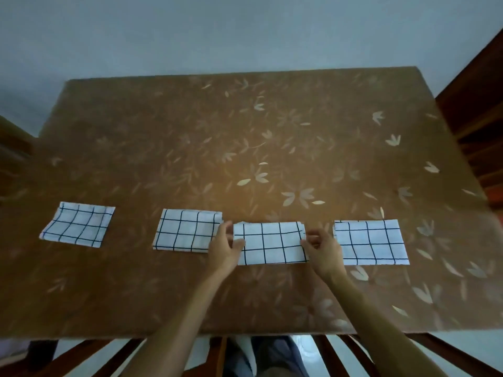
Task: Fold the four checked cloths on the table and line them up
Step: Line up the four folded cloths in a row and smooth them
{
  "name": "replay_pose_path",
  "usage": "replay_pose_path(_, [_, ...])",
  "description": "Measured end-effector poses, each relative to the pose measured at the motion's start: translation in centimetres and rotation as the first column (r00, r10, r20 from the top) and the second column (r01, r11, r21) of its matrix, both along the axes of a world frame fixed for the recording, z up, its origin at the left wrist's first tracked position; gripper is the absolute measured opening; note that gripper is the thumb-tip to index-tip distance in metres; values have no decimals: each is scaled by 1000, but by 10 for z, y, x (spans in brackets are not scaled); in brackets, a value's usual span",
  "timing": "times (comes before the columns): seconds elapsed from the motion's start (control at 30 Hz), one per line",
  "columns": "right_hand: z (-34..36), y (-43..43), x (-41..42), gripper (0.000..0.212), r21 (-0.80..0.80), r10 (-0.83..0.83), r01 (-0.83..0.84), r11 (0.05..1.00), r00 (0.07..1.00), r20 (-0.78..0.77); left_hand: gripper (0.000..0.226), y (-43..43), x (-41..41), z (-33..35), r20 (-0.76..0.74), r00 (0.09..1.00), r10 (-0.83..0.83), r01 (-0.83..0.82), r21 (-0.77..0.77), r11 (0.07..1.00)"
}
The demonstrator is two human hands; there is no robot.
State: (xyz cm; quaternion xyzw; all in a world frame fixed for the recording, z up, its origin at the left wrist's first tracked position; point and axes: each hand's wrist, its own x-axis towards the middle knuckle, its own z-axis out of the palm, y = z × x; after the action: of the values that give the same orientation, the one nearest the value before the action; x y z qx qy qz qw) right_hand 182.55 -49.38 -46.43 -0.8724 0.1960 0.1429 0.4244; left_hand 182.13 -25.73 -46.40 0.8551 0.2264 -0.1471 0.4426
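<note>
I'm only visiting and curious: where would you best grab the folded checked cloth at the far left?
Probably pinch the far-left cloth at its two side edges, coming in from left and right: it lies flat, folded in layers, with bare table around it.

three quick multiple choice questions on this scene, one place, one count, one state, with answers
1. Which cloth is being held? A far left; B third from left; C far right.
2. How many checked cloths lie on the table? A three; B four; C five.
3. The far-left cloth is: A folded, lying free; B crumpled in a ball; C hanging off the edge.
Answers: 1 B, the left hand and right hand grip the third cloth by its ends. 2 B, four in a row. 3 A, folded, untouched.
</note>
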Motion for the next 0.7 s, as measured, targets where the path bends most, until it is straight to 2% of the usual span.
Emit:
replay_pose_path(0.1, [-7, 2, 3, 25, -71, -10, 11, 997, 1000, 8, 59, -4, 12, -17, 43, 991, -125, 126, -17, 992])
replay_pose_path(0.13, [-9, 3, 2, 29, -117, -5, 7, 993, 1000, 18, 60, -3, 13, -23, 84, 977, -197, 196, 23, 980])
replay_pose_path(0.2, [-11, 6, -6, 38, -261, 46, -29, 965, 997, 59, 62, 2, 10, -35, 147, 923, -356, 324, 205, 924])
replay_pose_path(0.3, [-20, 17, -21, 39, -466, 263, -171, 868, 955, 140, 55, 8, 1, -42, 219, 767, -603, 453, 482, 750])
replay_pose_path(0.4, [-35, 34, -22, 51, -527, 461, -344, 777, 881, 104, 51, 5, 0, -49, 166, 605, -778, 544, 627, 557])
replay_pose_path(0.5, [-43, 53, -7, 51, -562, 570, -441, 700, 819, 67, 59, -7, 8, -56, 82, 539, -838, 619, 637, 460])
replay_pose_path(0.63, [-46, 62, 15, 72, -515, 621, -532, 672, 783, 1, 62, -21, 26, -65, 25, 541, -840, 634, 644, 428])
replay_pose_path(0.7, [-54, 54, 20, 72, -488, 604, -551, 677, 795, -58, 64, -21, 33, -70, -25, 554, -832, 647, 642, 412])
